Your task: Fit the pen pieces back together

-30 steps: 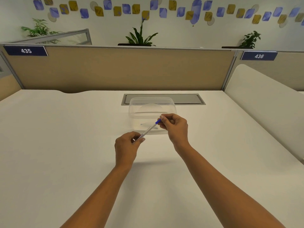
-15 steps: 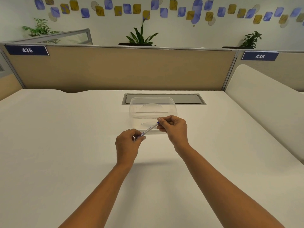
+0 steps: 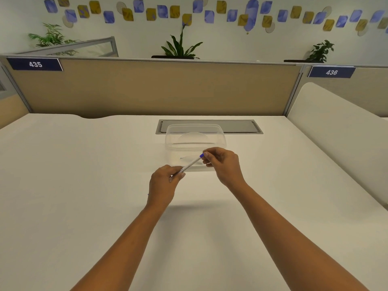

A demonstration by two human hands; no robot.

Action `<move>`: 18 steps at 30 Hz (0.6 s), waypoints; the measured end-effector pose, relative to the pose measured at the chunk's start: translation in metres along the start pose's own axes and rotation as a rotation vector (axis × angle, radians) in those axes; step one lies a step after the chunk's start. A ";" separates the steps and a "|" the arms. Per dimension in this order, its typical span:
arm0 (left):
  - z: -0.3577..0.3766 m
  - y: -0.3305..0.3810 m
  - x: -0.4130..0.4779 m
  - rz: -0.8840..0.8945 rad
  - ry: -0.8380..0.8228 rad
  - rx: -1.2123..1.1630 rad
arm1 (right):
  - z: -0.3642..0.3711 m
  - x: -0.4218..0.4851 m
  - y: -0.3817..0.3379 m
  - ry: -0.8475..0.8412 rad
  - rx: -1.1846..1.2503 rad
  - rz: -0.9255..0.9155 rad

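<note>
Pen: a slim white barrel with a blue cap, which you held slantwise between your two hands, above the white desk and in front of the near wall of a clear plastic box. Its lower end lay at your left, its capped end higher at your right.

Far left, a blue plate numbered 435 sat on the tan partition behind the desk.

Your left hand pinched the lower end of the pen between thumb and curled fingers, knuckles turned toward the camera; whether the remaining fingers touched the barrel could not be told.

Just beyond the pen stood the clear plastic box, open at the top, on the desk; a pale round shape showed through its walls. Behind the box, a grey hatch was set flush into the desk top, and a potted plant stood above the partition.

Your right hand pinched the blue cap between thumb and forefinger, the other fingers curled close beneath. The hand overlapped the right near corner of the box as seen by the head camera.

Far right, a second plate read 436, beside a pale rounded panel.
</note>
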State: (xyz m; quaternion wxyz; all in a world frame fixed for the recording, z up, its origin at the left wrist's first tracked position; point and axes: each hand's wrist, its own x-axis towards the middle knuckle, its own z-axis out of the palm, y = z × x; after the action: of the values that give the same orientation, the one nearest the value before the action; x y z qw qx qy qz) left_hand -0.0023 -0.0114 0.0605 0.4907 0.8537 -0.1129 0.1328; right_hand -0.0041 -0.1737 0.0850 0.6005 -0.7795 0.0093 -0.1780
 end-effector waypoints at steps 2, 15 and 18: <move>-0.002 -0.003 0.003 0.036 -0.043 0.041 | -0.005 0.002 0.001 -0.059 -0.056 -0.022; -0.008 -0.007 0.012 0.190 -0.071 0.126 | -0.016 0.003 -0.001 -0.293 -0.390 -0.215; -0.008 -0.007 0.012 0.230 -0.057 0.169 | -0.016 0.002 0.000 -0.312 -0.400 -0.202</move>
State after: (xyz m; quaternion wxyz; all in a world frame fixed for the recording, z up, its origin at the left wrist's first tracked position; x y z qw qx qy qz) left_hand 0.0104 -0.0019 0.0628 0.3952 0.8768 -0.2125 0.1727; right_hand -0.0073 -0.1892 0.0890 0.4079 -0.8976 -0.1265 -0.1093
